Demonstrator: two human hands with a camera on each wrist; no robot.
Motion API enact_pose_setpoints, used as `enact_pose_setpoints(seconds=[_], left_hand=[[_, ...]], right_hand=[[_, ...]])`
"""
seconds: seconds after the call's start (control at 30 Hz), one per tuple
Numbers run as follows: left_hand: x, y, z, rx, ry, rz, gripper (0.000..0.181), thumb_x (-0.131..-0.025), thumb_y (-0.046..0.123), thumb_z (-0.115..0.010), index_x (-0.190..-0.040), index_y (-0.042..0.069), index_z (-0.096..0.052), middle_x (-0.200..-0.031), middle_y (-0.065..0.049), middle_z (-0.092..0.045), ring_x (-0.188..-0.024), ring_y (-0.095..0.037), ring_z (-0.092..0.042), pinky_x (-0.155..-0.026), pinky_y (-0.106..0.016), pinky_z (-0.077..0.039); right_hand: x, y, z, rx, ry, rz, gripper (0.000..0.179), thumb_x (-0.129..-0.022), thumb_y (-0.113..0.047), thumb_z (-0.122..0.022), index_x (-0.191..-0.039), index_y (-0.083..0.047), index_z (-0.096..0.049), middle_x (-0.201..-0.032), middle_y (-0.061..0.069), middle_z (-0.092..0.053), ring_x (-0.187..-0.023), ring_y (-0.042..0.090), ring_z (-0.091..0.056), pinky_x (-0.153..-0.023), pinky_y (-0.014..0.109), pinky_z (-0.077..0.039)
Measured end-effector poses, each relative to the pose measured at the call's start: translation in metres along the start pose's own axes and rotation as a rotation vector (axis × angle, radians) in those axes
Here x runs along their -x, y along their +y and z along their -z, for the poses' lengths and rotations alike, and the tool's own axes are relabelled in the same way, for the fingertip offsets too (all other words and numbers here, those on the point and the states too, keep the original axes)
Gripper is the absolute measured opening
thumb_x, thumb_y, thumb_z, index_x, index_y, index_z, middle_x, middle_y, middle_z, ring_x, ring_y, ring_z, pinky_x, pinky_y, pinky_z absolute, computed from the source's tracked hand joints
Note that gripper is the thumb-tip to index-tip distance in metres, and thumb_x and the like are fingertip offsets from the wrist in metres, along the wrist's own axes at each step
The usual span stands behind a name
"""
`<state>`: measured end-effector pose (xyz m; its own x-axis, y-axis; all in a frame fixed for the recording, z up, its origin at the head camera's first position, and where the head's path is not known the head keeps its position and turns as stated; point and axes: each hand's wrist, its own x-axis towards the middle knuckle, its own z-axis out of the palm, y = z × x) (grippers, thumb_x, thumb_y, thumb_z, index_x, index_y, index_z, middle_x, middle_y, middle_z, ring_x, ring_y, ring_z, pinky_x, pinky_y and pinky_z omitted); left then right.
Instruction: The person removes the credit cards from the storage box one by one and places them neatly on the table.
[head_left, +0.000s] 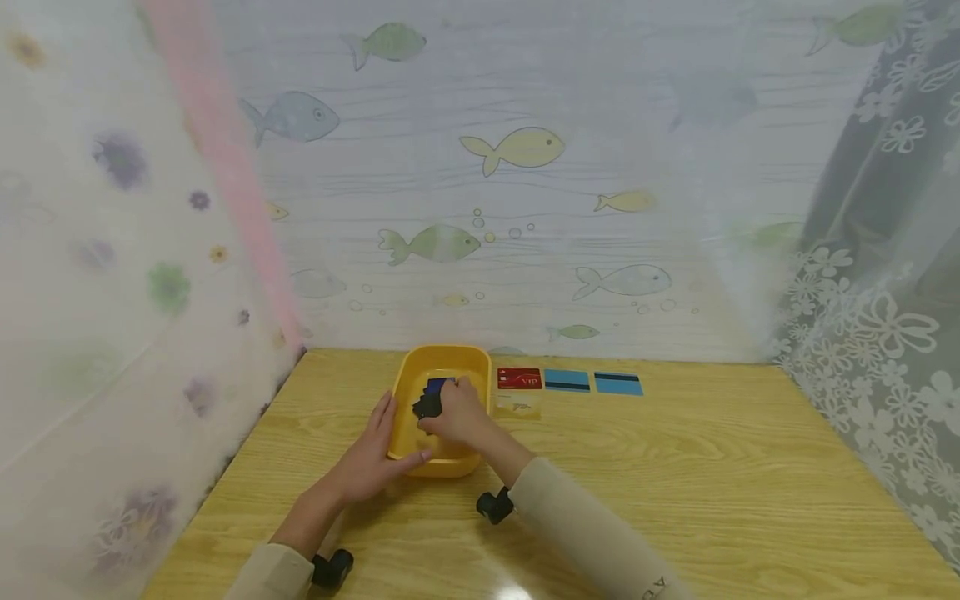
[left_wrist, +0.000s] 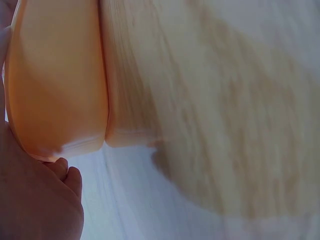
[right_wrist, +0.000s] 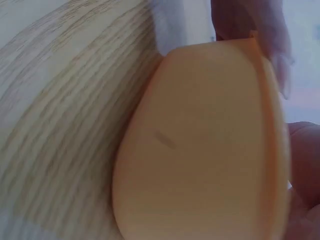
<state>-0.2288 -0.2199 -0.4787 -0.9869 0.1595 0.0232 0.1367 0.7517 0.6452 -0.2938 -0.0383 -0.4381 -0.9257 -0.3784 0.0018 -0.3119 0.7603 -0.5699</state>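
Observation:
A yellow plastic bin [head_left: 442,469] stands on the table with several dark cards [head_left: 427,406] inside, some black and one dark blue. My left hand [head_left: 363,467] grips the bin's near left corner, its thumb over the front rim and its fingers along the left side. Reaching over the right rim, my right hand [head_left: 459,415] pinches the black cards inside; its fingers partly cover them. The wrist views show the bin's outer wall [left_wrist: 60,75] up close, and the cards are hidden there.
Right of the bin lie a red VIP card [head_left: 519,379], a pale gold card [head_left: 519,406] below it, and two blue cards with black stripes, a nearer one [head_left: 567,381] and a farther one [head_left: 618,383]. A fish-patterned curtain [head_left: 525,200] hangs behind the wooden table [head_left: 712,467].

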Motion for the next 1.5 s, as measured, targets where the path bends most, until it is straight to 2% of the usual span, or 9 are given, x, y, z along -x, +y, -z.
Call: enact_pose_setpoints(seconds=[0.13,0.2,0.43,0.63,0.93,1.17,1.3,1.4,1.5], left_hand=[[0.000,0.000,-0.001,-0.003,-0.005,-0.001,0.121,-0.088,0.071,-0.064,-0.165,0.008,0.005,-0.172,-0.012,0.010,-0.155,-0.041,-0.014,-0.119,-0.062,-0.023],[0.000,-0.001,-0.001,-0.003,-0.011,0.002,0.122,-0.087,0.072,-0.064,-0.165,0.008,0.005,-0.172,-0.012,0.010,-0.155,-0.040,-0.013,-0.119,-0.062,-0.023],[-0.001,-0.002,-0.001,-0.005,-0.001,-0.003,0.123,-0.086,0.074,-0.064,-0.165,0.008,0.004,-0.172,-0.013,0.008,-0.155,-0.041,-0.014,-0.119,-0.061,-0.024],[-0.002,-0.003,-0.001,0.007,0.004,-0.007,0.122,-0.087,0.073,-0.064,-0.165,0.008,0.003,-0.172,-0.013,0.008,-0.155,-0.040,-0.012,-0.119,-0.062,-0.023],[-0.001,-0.002,-0.001,0.000,0.003,-0.009,0.121,-0.088,0.073,-0.063,-0.165,0.007,0.003,-0.172,-0.013,0.009,-0.155,-0.040,-0.011,-0.120,-0.061,-0.022],[-0.003,-0.002,-0.001,-0.007,-0.001,-0.003,0.122,-0.087,0.073,-0.063,-0.165,0.008,0.004,-0.172,-0.012,0.009,-0.156,-0.039,-0.011,-0.120,-0.060,-0.022],[-0.003,-0.001,-0.001,-0.012,0.002,0.004,0.123,-0.086,0.075,-0.063,-0.165,0.009,0.004,-0.172,-0.011,0.009,-0.156,-0.039,-0.012,-0.120,-0.061,-0.022],[-0.003,0.000,-0.002,-0.014,0.002,0.002,0.123,-0.087,0.075,-0.063,-0.165,0.008,0.004,-0.172,-0.012,0.009,-0.156,-0.039,-0.011,-0.120,-0.061,-0.022],[-0.003,-0.001,-0.003,-0.009,0.004,0.002,0.122,-0.087,0.074,-0.063,-0.165,0.008,0.004,-0.172,-0.013,0.009,-0.156,-0.039,-0.011,-0.120,-0.061,-0.021]], right_hand=[[-0.005,0.001,-0.012,0.007,0.009,-0.056,0.088,-0.086,-0.039,-0.082,-0.145,0.013,-0.043,-0.144,0.030,-0.043,-0.129,0.040,-0.047,-0.105,0.049,-0.048],[-0.007,0.002,-0.018,0.005,0.016,-0.085,0.089,-0.086,-0.039,-0.083,-0.144,0.014,-0.043,-0.142,0.031,-0.044,-0.127,0.041,-0.047,-0.105,0.050,-0.047],[-0.014,0.003,-0.028,0.022,0.087,-0.152,0.077,-0.082,-0.036,-0.087,-0.131,0.014,-0.053,-0.122,0.026,-0.048,-0.111,0.036,-0.047,-0.098,0.046,-0.050],[-0.018,0.003,-0.031,0.045,0.107,-0.205,0.075,-0.079,-0.035,-0.089,-0.127,0.013,-0.056,-0.120,0.024,-0.049,-0.109,0.035,-0.048,-0.096,0.045,-0.051],[-0.023,0.008,-0.034,-0.010,0.096,-0.179,0.065,-0.078,-0.028,-0.090,-0.125,0.007,-0.061,-0.119,0.021,-0.051,-0.106,0.033,-0.049,-0.094,0.047,-0.051],[-0.027,0.010,-0.033,-0.061,0.086,-0.176,0.067,-0.076,-0.022,-0.090,-0.128,0.006,-0.059,-0.119,0.020,-0.053,-0.106,0.034,-0.049,-0.096,0.049,-0.050],[-0.026,0.010,-0.031,-0.103,0.071,-0.164,0.067,-0.081,-0.016,-0.086,-0.134,0.007,-0.054,-0.123,0.022,-0.053,-0.112,0.035,-0.050,-0.100,0.050,-0.048],[-0.024,0.011,-0.030,-0.144,0.074,-0.136,0.058,-0.085,-0.009,-0.081,-0.135,0.004,-0.054,-0.125,0.021,-0.055,-0.114,0.034,-0.053,-0.099,0.048,-0.049],[-0.022,0.012,-0.029,-0.200,0.087,-0.096,0.046,-0.089,-0.001,-0.073,-0.132,-0.002,-0.056,-0.126,0.018,-0.055,-0.108,0.030,-0.056,-0.093,0.045,-0.051]])
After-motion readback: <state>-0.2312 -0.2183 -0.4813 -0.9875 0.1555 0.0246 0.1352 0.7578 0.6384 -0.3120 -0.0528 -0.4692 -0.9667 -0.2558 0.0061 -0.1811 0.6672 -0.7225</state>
